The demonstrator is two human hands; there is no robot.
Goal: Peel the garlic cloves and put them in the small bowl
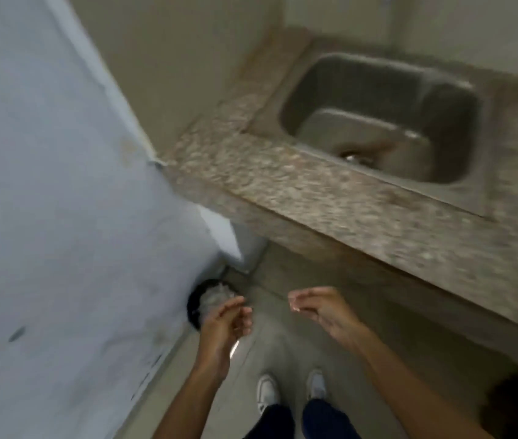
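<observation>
Looks like skin-dumping: both the left hand and right hand hang loosely curled, apparently empty, over the bin. Best shake scraps off right above it.

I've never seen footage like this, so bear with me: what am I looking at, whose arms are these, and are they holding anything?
This is one picture from a camera worn on a person's head, looking down, and it is blurred by movement. The two bare arms are that person's. The left hand and right hand hang loosely curled above the floor; whether either holds anything is too blurred to tell. Below are their white shoes. Ahead is a speckled stone counter with a metal sink. A dark round bin sits by the wall. No garlic or bowl shows.
</observation>
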